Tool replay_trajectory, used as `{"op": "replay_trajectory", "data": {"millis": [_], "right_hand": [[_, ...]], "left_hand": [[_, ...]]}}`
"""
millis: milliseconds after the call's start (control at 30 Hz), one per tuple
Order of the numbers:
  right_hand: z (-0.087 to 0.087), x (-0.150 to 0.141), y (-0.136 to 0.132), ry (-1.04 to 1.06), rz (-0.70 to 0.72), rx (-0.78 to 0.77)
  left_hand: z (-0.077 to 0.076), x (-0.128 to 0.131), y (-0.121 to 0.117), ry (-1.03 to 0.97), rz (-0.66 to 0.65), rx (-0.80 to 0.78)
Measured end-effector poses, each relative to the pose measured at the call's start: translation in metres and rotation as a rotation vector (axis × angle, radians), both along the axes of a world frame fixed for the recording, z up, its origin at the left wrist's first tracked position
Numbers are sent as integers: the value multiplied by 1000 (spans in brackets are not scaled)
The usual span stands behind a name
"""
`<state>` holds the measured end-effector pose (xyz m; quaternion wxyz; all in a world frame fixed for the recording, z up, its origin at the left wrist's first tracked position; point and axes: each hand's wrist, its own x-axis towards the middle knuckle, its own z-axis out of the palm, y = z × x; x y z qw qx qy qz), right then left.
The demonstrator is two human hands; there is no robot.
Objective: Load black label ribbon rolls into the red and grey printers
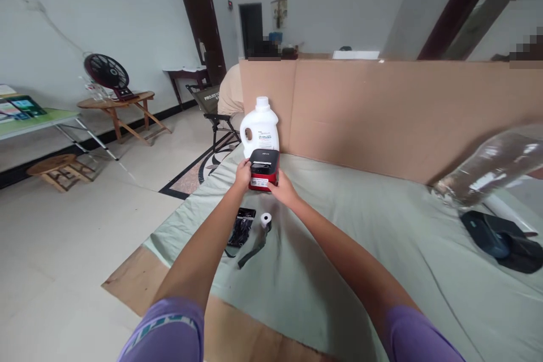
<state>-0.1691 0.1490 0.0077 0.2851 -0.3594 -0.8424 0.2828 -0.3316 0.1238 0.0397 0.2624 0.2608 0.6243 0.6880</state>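
Between my two hands is a small black-and-red label printer (263, 165) with a white label on its red front. My left hand (243, 174) grips its left side, and my right hand (283, 188) grips the lower right corner. Right behind the printer stands a white jug (261, 127) with a handle and cap. Nearer to me on the green cloth lie a black plastic packet (243, 227) and a small white roll (266, 219). A dark strap (253, 251) trails beside the roll. The undersides of my fingers are hidden.
Green cloth (339, 220) covers the wooden table, with a tall cardboard panel (360, 113) along its back. At the right lie a clear plastic bag (487, 164) and a dark mouse-like object on a pad (494, 242). A person sits behind the panel. A fan (107, 72) stands far left.
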Motion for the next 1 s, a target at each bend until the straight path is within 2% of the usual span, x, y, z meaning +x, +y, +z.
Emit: {"op": "replay_trajectory", "data": {"millis": [67,167,233,267,300,333,367,433,467,533,600,667,733,833,1000], "right_hand": [[-10,36,-5,62,-56,-21],[-27,128,-10,205,-147,-4],[-35,206,-9,239,-238,23],[-37,246,-8,242,-327,80],[-37,285,-7,196,-428,129],[-36,321,-7,133,-551,158],[-32,355,-8,56,-647,171],[-20,413,-13,-51,-789,190],[-11,438,-17,-86,-837,197],[9,477,-21,-130,-916,215],[30,506,-21,-182,-1012,216],[48,526,-13,-224,-1117,188],[59,536,1,-251,-1200,115],[62,540,25,-281,-1239,-68],[68,529,39,-357,-1235,-284]], "left_hand": [[12,3,-13,34,75,-14],[36,19,-43,132,260,38],[47,53,-61,266,316,145],[49,79,-68,392,303,243],[47,110,-74,504,217,321],[42,147,-78,580,63,354],[32,186,-84,649,-168,327],[6,264,-98,807,-684,163],[-8,297,-109,911,-879,78],[-32,346,-133,1135,-1166,-2],[-46,368,-156,1265,-1366,21],[-49,372,-172,1313,-1449,20],[-45,369,-182,1315,-1468,-21],[-40,367,-185,1298,-1477,-60],[-47,370,-183,1284,-1450,-8]]}}
